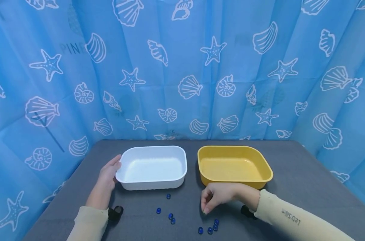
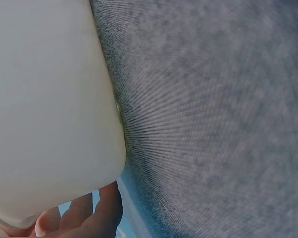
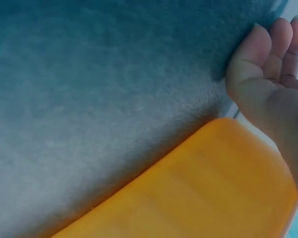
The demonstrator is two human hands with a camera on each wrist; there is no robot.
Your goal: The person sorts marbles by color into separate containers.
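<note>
On the left of the table, my left hand holds the left end of a white tray at its rim. In the left wrist view, the fingers lie against the outer wall of the tray. My right hand hangs in front of a yellow tray, fingers bent downward, thumb near the index fingertip. No object shows between them in the right wrist view. Just below that hand lie several blue glass beads, one a bead. More beads are scattered before the white tray, including a bead.
Both trays stand side by side on a grey cloth-covered table, with a narrow gap between them. A blue curtain printed with shells and starfish hangs behind the table and along its sides. Dark straps sit at the wrists.
</note>
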